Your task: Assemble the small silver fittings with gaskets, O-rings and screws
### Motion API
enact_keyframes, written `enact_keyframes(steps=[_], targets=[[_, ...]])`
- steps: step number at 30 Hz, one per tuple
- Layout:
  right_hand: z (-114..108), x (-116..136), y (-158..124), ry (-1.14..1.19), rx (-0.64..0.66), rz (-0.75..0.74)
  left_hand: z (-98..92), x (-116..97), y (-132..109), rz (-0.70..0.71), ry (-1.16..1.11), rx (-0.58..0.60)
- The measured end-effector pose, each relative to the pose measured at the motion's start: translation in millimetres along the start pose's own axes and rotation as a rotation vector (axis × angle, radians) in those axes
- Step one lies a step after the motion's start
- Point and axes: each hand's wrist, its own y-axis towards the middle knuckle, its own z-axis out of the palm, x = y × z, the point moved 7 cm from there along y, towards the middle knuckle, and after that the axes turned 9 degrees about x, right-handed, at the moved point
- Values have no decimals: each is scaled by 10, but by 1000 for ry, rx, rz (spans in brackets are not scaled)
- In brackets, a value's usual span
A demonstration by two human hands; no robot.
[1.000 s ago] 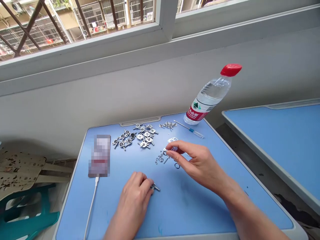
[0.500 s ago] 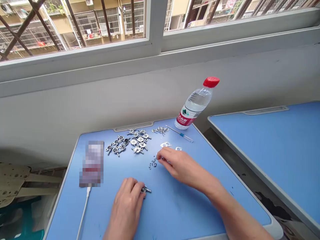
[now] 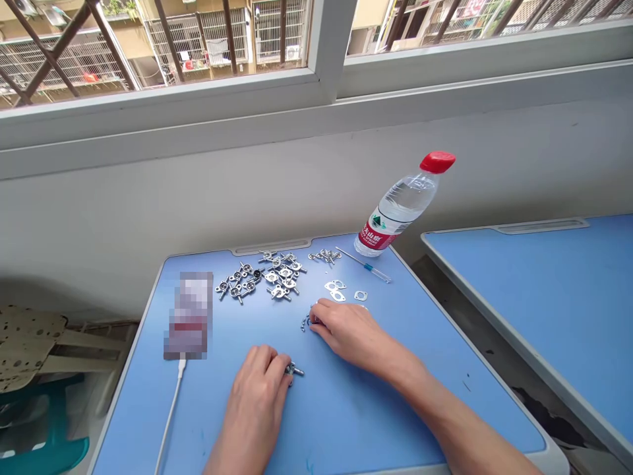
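Note:
My left hand (image 3: 260,389) rests on the blue desk (image 3: 346,409), fingers closed round a small metal part (image 3: 295,371) that pokes out to the right. My right hand (image 3: 346,330) lies knuckles up a little farther back, fingertips curled down onto a scatter of tiny screws and washers (image 3: 305,322); what they pinch is hidden. Just beyond it lie flat metal plates (image 3: 336,290). Farther back sit a pile of assembled metal pieces (image 3: 262,277) and a small cluster of screws (image 3: 325,254).
A water bottle with a red cap (image 3: 403,206) stands at the desk's back right, a thin screwdriver (image 3: 363,264) beside it. A phone (image 3: 188,315) with a white cable (image 3: 171,415) lies on the left. A second blue desk (image 3: 554,290) is to the right, stools at the left.
My right hand dropped from a raised pinch down onto the loose screws and washers, palm turned down. My left hand kept its grip. The camera shifted slightly.

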Motion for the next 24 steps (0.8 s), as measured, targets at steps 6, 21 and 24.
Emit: enact_keyframes(steps=[6,21,24], targets=[[35,-48,5,13,-43,14,22,-5,13,-5,-8,38],[-1,265,-138,456,-49,-230,19,5,19,-32,5,43],[114,392,-151,428,50,-260,28,13,20,-51,9,57]])
